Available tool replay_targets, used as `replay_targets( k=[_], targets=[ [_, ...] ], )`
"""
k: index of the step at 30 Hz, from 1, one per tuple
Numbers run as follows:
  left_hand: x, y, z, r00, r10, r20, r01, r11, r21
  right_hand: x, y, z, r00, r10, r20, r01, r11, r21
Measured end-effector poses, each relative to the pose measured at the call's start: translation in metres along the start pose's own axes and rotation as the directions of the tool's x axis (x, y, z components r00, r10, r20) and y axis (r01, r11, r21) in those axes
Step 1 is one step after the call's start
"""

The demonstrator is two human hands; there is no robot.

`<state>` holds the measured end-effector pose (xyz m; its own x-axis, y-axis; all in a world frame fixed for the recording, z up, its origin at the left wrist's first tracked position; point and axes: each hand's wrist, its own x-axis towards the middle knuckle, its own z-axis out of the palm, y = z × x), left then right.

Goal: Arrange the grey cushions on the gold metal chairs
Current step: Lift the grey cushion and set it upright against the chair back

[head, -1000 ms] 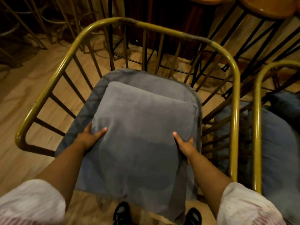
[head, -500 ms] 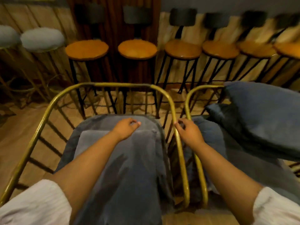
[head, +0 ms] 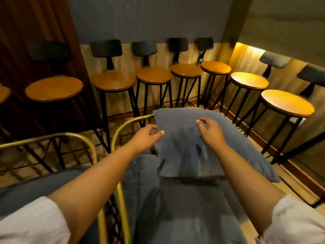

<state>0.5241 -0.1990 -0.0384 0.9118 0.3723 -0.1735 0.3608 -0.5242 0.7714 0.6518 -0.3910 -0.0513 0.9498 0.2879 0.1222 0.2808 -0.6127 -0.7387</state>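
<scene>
A grey back cushion (head: 177, 127) leans against the back of the right gold metal chair (head: 123, 125), above that chair's grey seat cushion (head: 184, 208). My left hand (head: 146, 138) is at the cushion's left edge, fingers curled and thumb touching the fabric. My right hand (head: 209, 131) hovers over the cushion's top face with fingers spread and bent. Neither hand clearly grips it. The left gold chair (head: 70, 136) holds its own grey cushion (head: 22, 187), partly hidden by my left arm.
A row of several wooden-topped bar stools (head: 114, 81) with black legs and black backrests lines the wall behind the chairs. More stools (head: 286, 103) stand along the lit right wall. The two gold chairs stand close side by side.
My view has swung from the left chair to the right one. Both hands left the first cushion and the chair rim and now reach the right chair's back cushion.
</scene>
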Motion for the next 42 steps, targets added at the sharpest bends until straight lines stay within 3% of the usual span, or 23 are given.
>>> replay_targets(
  k=[4, 9, 11, 17, 24, 28, 32, 36, 42],
  targets=[
    [0.069, 0.033, 0.054, 0.999, -0.046, -0.013, 0.047, 0.995, 0.088, 0.084, 0.064, -0.038, 0.99, 0.137, 0.013, -0.137, 0.99, 0.011],
    [0.14, 0.028, 0.092, 0.943, -0.321, -0.086, 0.308, 0.942, -0.132, 0.146, 0.142, -0.049, 0.907, 0.394, 0.147, -0.396, 0.918, -0.019],
    [0.152, 0.016, 0.103, 0.911, -0.394, -0.119, 0.379, 0.916, -0.131, 0.15, 0.166, -0.046, 0.873, 0.457, 0.168, -0.466, 0.884, 0.017],
    [0.148, -0.023, 0.134, 0.887, -0.357, -0.292, 0.365, 0.931, -0.029, 0.137, 0.198, -0.036, 0.801, 0.567, 0.192, -0.599, 0.758, 0.258],
    [0.144, -0.035, 0.135, 0.852, -0.441, -0.281, 0.382, 0.892, -0.243, 0.121, 0.223, -0.031, 0.746, 0.641, 0.181, -0.659, 0.672, 0.337],
    [0.128, -0.041, 0.13, 0.824, -0.551, -0.134, 0.434, 0.765, -0.476, 0.097, 0.214, -0.034, 0.757, 0.635, 0.155, -0.644, 0.684, 0.342],
    [0.111, -0.038, 0.106, 0.876, -0.476, -0.079, 0.341, 0.727, -0.596, 0.081, 0.179, -0.045, 0.802, 0.592, 0.076, -0.566, 0.714, 0.412],
    [0.078, -0.018, 0.071, 0.92, -0.36, -0.152, 0.173, 0.725, -0.667, 0.06, 0.126, -0.062, 0.863, 0.505, -0.002, -0.438, 0.751, 0.494],
    [-0.008, -0.037, -0.024, 0.906, -0.26, -0.333, -0.013, 0.77, -0.637, -0.008, 0.03, -0.045, 0.925, 0.374, -0.06, -0.275, 0.772, 0.573]
  ],
)
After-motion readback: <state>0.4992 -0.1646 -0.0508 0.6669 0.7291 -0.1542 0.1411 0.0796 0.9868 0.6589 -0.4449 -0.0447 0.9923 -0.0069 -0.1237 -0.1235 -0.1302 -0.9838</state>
